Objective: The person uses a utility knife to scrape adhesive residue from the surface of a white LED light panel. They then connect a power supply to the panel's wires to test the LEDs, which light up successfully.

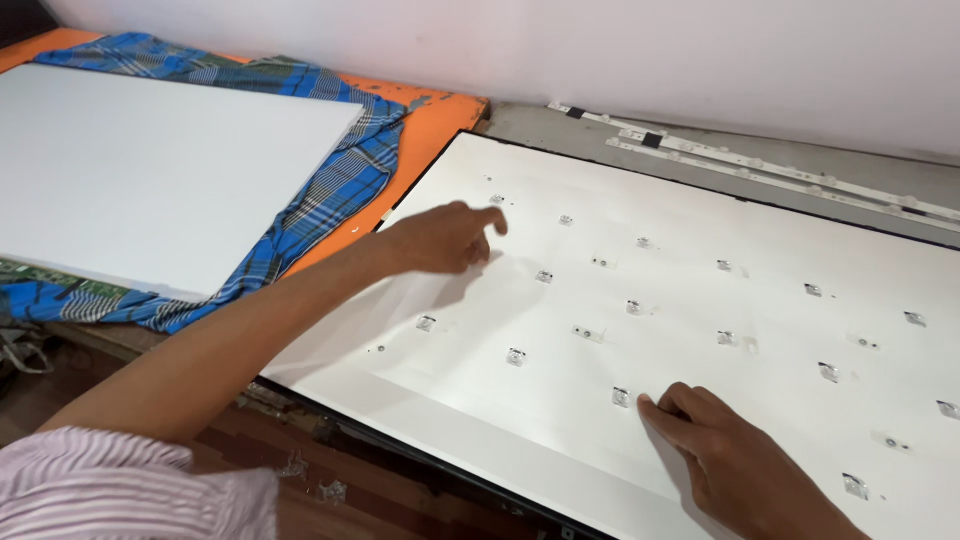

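Note:
A large white backlight panel lies flat, dotted with several small clear lenses in rows. My left hand reaches over its upper left part, fingers loosely curled, index finger pointing toward a lens near the top edge; it holds nothing. My right hand rests on the panel's near side, fingertips pressing the white sheet just right of a lens. Nothing is gripped in it.
To the left lies a white sheet on a blue checked cloth over an orange table. Thin white light strips lie behind the panel along a white wall. The panel's dark frame edge runs along the near side.

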